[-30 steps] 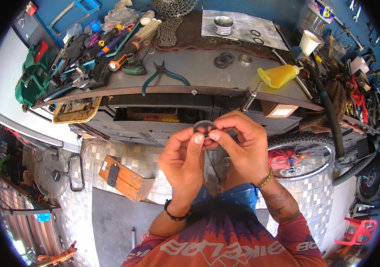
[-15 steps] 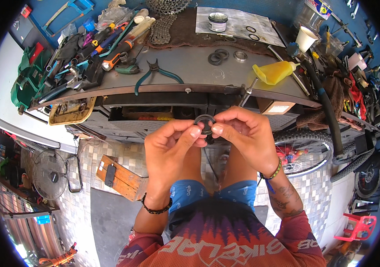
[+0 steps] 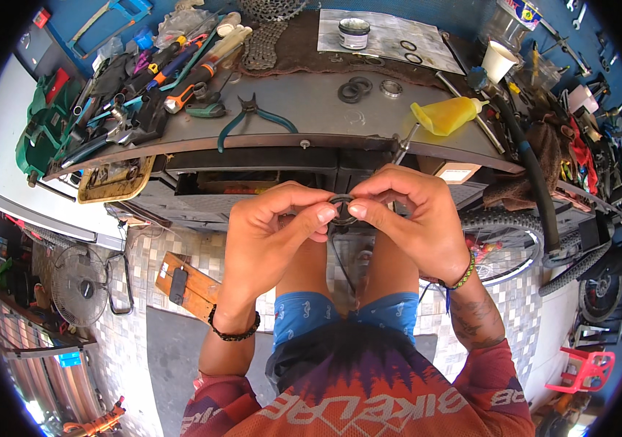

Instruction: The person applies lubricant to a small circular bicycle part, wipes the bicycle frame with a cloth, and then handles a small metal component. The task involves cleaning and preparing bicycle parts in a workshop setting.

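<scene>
Between my two hands, just in front of the bench edge, is a small dark ring (image 3: 343, 215), seemingly a seal or bearing ring. My left hand (image 3: 282, 222) pinches its left side between thumb and forefinger. On the opposite side my right hand (image 3: 407, 210) grips it the same way, thumb toward me. The fingertips cover part of the ring. Beyond my hands on the bench lie several dark rings (image 3: 349, 92) partly overlapping, and a shiny metal bearing (image 3: 391, 89) beside them.
Green-handled pliers (image 3: 254, 121) lie at the bench's front edge, near a heap of tools (image 3: 172, 80). To the right are a yellow squeeze bottle (image 3: 446, 116) and a paper cup (image 3: 498, 62). An open tub (image 3: 354, 34) stands on a sheet. A bicycle wheel (image 3: 504, 244) leans below the bench.
Both hands keep their pinch on the ring, which has tilted and now looks flatter. My wrists and forearms have spread slightly outward.
</scene>
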A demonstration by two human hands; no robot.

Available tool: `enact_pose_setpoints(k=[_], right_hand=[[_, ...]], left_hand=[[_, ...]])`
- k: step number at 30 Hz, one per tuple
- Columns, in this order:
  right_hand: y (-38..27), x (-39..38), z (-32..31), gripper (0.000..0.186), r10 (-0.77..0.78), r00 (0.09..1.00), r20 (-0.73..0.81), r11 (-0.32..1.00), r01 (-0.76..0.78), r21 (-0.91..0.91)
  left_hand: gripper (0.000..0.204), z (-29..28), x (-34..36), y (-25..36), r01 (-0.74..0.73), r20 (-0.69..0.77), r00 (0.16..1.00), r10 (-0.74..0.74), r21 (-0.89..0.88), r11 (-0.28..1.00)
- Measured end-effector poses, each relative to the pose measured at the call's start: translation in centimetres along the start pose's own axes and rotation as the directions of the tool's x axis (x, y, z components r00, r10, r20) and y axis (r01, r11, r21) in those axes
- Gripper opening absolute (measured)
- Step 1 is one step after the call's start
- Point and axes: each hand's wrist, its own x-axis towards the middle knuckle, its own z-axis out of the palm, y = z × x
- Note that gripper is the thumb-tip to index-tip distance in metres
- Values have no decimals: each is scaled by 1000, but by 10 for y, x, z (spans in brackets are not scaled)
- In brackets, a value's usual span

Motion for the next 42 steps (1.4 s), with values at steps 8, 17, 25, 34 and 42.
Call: enact_pose_setpoints(k=[8, 17, 25, 34, 42], right_hand=[[-3, 2, -4, 12, -87, 995, 43, 989, 91, -117], [-6, 0, -9, 12, -133, 988, 77, 972, 145, -187], [-14, 7, -19, 13, -18, 985, 170, 974, 56, -221], [-17, 15, -11, 10, -104, 982, 159, 965, 138, -222], [-5, 20, -10, 9, -49, 988, 143, 984, 72, -163]], left_hand=[[11, 3, -2, 0, -128, 13, 992, 128, 173, 977], [12, 5, -7, -1, -52, 74, 996, 47, 67, 996], [13, -2, 1, 9, -63, 166, 985, 36, 155, 986], [10, -5, 5, 15, -164, 210, 973, 101, 310, 937], [11, -3, 4, 2, -54, 116, 993, 27, 235, 970]])
